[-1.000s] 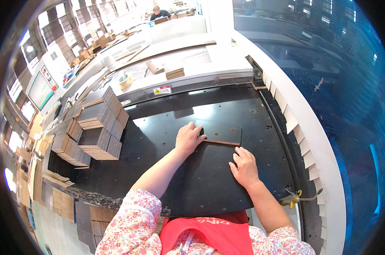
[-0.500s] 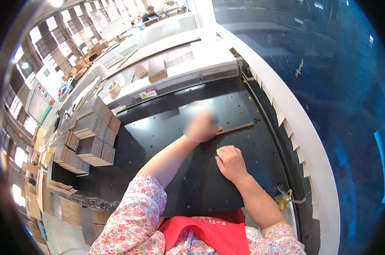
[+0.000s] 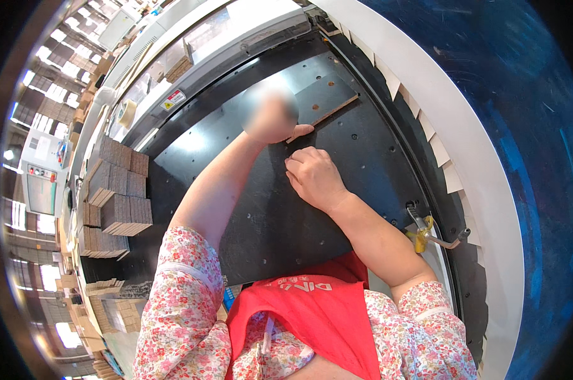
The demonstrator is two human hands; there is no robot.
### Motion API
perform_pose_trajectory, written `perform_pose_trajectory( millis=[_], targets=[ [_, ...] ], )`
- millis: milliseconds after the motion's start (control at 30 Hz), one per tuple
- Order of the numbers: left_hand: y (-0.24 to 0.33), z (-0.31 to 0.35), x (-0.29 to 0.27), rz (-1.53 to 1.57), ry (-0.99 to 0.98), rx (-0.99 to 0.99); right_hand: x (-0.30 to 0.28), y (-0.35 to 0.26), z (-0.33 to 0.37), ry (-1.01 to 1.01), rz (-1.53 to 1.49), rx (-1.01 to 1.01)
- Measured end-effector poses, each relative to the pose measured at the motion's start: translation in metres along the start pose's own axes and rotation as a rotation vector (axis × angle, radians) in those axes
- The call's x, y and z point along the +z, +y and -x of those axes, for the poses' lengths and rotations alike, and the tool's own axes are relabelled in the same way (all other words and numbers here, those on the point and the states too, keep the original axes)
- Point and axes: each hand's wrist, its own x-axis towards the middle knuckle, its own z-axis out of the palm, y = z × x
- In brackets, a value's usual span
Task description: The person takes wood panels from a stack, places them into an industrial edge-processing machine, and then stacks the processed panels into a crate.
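Note:
A dark flat panel [image 3: 337,95] with a brown chipboard edge and a few small holes lies on the black machine bed [image 3: 261,221]. My left hand [image 3: 270,120] rests at the near left end of this panel. A blurred patch hides most of its fingers, while the thumb sticks out beside the edge. Just nearer to me, my right hand [image 3: 318,178] is closed above the bed, fingers curled and pinched together. Whatever it may hold is hidden.
Stacks of cut chipboard pieces [image 3: 125,190] stand at the left. Beyond the bed, a roll of tape [image 3: 125,113] and a chipboard block [image 3: 179,63] sit on the pale machine top. A hose fitting with yellow wrap [image 3: 421,235] is near my right forearm. A white curved guard [image 3: 470,114] borders the right.
The whole view has tilted and shifted, so the bed and stacks appear higher and farther left. My right hand is closer to the panel's edge, and my left thumb now shows stretched out.

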Motion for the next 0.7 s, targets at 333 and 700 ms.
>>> perform_pose_trajectory(
  millis=[333, 700],
  targets=[
    [0.027, -0.027, -0.016, -0.209, 0.422, 0.069, 0.008, 0.001, 0.001, -0.011, -0.002, 0.032],
    [0.023, -0.055, 0.019, -0.309, 0.719, 0.246, 0.008, 0.004, 0.003, -0.083, 0.042, 0.043]
  ],
)
